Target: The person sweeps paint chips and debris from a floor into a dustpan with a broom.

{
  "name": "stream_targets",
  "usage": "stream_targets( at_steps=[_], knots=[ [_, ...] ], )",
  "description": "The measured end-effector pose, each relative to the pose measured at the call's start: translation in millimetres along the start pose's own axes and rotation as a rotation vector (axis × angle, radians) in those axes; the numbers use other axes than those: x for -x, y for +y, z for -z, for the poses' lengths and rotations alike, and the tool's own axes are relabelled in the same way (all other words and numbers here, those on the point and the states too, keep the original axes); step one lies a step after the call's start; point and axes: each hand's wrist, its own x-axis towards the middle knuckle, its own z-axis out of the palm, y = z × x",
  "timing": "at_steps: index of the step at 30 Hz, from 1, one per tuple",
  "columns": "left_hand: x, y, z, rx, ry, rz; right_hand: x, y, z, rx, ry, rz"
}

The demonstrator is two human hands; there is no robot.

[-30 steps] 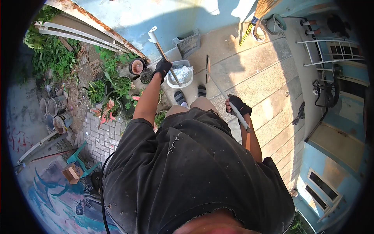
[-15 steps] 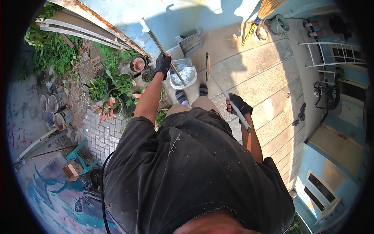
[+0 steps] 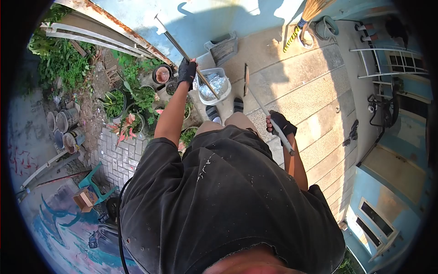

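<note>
My left hand point(image 3: 187, 72), in a black fingerless glove, is closed around a silver pole point(image 3: 172, 41). A T-shaped white head point(image 3: 160, 23) tops the pole, near the blue wall; its lower end points down over the white bucket point(image 3: 224, 97). Crumpled-looking, shiny bluish-white contents point(image 3: 211, 87) fill part of the bucket. In the matching glove, my right hand point(image 3: 283, 123) grips a long grey-white handle point(image 3: 260, 105). That handle slants away to a narrow dark head point(image 3: 247, 78) on the floor, right of the bucket; what kind of tool it is cannot be made out.
Behind the bucket a grey dustpan point(image 3: 223, 49) leans by the wall. A straw broom point(image 3: 306, 20) stands farther right, beside a grey-green pail point(image 3: 326, 28). Potted plants point(image 3: 114, 102) crowd the left side. My sandalled feet point(image 3: 238, 105) are just before the bucket.
The silver pole's white head has shifted up and left and turned, now looking thinner. My left hand has moved slightly left. The right-hand tool's head has slid slightly right.
</note>
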Motion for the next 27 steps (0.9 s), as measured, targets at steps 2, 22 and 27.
stream_targets(
  at_steps=[2, 22, 27],
  knots=[
    [-0.2, 5.7, 3.0, -0.003, 0.032, 0.000, 0.4, -1.5, -2.3, 0.009, 0.004, 0.000],
    [-31.0, -30.8, -2.0, 0.167, 0.147, 0.015, -6.1, -8.2, -11.6, 0.026, -0.036, -0.011],
    [-31.4, -18.6, -2.7, 0.109, 0.156, 0.035, -11.7, -8.6, -6.1, 0.017, -0.019, 0.005]
  ],
)
